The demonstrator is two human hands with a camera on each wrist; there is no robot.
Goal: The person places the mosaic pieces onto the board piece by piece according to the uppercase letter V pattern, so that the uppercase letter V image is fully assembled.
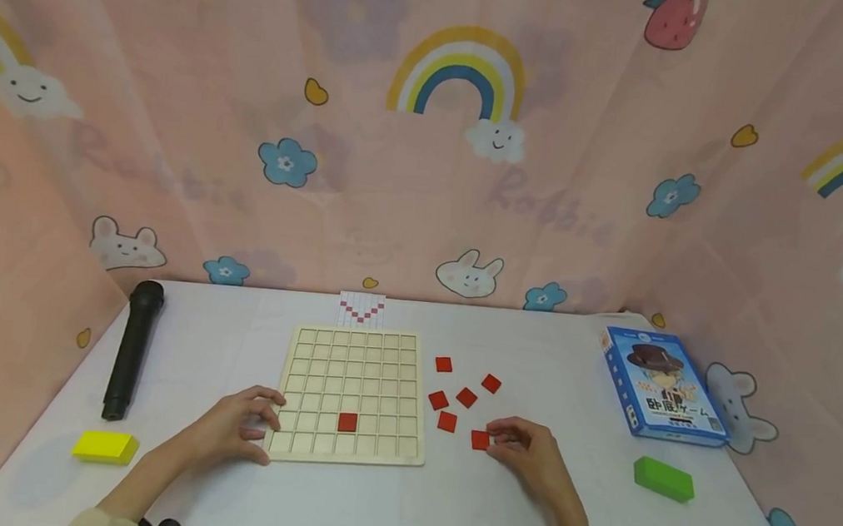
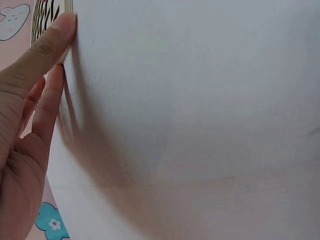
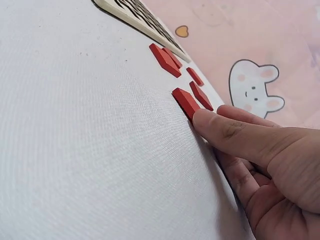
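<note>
Hands at the near edge of a white surface [image 1: 385,510], one on each side of a wooden grid board [image 1: 350,395]. Left hand [image 1: 237,426] laid against the board's near-left corner, thumb and fingertips touching the frame, straight and loosely spread rather than curled round it; seemingly there to steady the board. Confirmed in the left wrist view: thumb [image 2: 42,50] pressed flat on the board's edge. Right hand [image 1: 526,448] beside the board, fingertips on a loose red tile [image 1: 480,439] lying flat on the cloth. In the right wrist view, fingers [image 3: 225,132] against that tile's near edge [image 3: 186,101], thumb hidden, so whether pinching or merely touching: cannot tell. Five more red tiles [image 1: 464,397] scattered just beyond, near the board's right side, within easy reach. One red tile already seated [image 1: 347,422] in a cell low in the grid. Pattern card [image 1: 361,309] propped at the board's far edge, facing the person, presumably as a reference. Further off: black cylinder [image 1: 132,349] and yellow block [image 1: 104,447] at left, blue box [image 1: 662,384] and green block [image 1: 664,477] at right.
</note>
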